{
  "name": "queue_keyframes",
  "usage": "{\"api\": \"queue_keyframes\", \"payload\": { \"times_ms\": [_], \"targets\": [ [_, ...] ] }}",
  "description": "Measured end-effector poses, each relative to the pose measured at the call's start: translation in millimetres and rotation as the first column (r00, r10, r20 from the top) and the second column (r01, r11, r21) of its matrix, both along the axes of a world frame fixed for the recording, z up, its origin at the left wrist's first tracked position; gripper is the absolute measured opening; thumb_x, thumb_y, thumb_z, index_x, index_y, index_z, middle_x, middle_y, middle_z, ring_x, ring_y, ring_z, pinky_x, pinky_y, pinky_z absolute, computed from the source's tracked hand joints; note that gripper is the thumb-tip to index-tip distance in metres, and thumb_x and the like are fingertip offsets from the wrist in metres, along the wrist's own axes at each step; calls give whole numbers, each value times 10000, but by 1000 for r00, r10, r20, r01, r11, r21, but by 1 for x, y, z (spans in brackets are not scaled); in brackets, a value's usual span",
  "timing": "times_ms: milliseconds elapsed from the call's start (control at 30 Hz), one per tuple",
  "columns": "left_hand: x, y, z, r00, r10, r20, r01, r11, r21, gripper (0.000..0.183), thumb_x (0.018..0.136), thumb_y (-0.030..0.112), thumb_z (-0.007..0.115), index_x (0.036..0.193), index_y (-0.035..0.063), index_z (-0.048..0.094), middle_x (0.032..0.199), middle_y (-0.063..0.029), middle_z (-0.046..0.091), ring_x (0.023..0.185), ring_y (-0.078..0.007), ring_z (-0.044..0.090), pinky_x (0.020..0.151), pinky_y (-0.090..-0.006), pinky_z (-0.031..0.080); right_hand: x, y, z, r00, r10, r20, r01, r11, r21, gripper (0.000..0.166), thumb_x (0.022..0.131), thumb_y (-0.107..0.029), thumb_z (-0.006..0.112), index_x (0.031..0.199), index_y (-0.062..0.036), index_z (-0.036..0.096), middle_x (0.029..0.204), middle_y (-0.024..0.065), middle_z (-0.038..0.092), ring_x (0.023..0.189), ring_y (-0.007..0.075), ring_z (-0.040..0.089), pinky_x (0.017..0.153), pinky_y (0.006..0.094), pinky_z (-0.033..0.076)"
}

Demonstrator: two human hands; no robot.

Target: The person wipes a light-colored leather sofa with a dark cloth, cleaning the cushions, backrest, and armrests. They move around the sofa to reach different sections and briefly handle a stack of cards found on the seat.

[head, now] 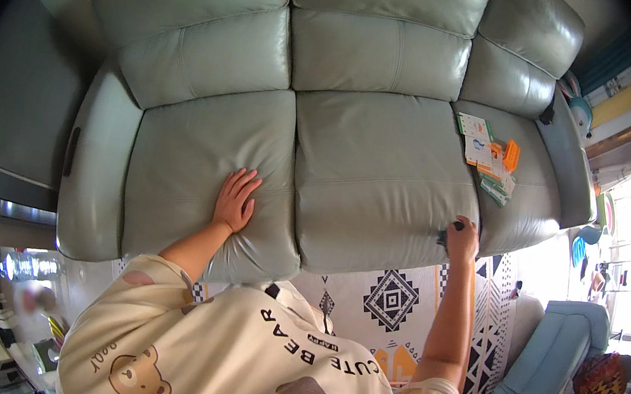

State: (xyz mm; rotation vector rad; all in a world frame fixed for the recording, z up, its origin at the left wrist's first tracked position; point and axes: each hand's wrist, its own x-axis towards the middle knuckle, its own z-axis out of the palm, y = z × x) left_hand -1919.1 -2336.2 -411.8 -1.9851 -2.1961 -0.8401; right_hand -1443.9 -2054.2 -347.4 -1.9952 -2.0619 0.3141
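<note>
My left hand [236, 200] rests palm down on the left seat cushion [191, 146] of a grey-green leather sofa, fingers a little spread and holding nothing. Creases run through the leather around it. Toward the right front of the middle seat cushion [373, 204], my right hand [463, 242] grips a small dark object [443, 237], possibly a brush. Its lower part is blurred against the leather, and my fingers cover much of it.
Several printed cards [479, 151] and an orange plastic piece [511, 155] lie on the right seat cushion [528, 193]. A patterned rug [391, 301] covers the floor before the sofa. A light-blue padded chair [550, 356] stands at the right, a dark cabinet-like surface [14, 101] at the left.
</note>
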Motion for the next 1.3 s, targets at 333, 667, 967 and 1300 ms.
{"api": "queue_keyframes", "payload": {
  "times_ms": [333,667,967,1300],
  "targets": [
    [14,16,42,996,63,56,-48,971,-234,437,837,135,561,1270,119,503,1409,-93,417,1350,-330,326,1136,-514,228,-59,26,-28,-73,-690,-720,-373,689,-622,250,822,-315,645,931,-90,627,873,113,656,713,234,633,624,357,552],
    [173,280,39,-204,422,884,694,699,-174,221,862,85,390,792,74,600,677,-36,599,530,-110,522,444,-264,405,-55,219,-29,293,-746,-598,-446,446,-776,291,839,-379,565,774,-102,628,708,94,644,633,274,627,566,406,524],
    [209,450,-48,-696,561,448,324,803,-501,268,850,245,407,594,170,438,526,32,372,382,-107,261,360,-272,139,-131,348,-114,720,-595,-358,-380,94,-920,291,723,-362,669,709,-74,627,669,147,631,563,325,597,551,476,520],
    [221,463,-93,-544,743,391,141,540,-830,265,873,250,436,710,78,554,619,-74,477,503,-208,417,451,-369,323,-165,306,-184,701,-685,-198,-148,131,-980,174,819,-226,528,760,-76,593,715,104,619,632,303,592,627,438,499]
  ]
}}
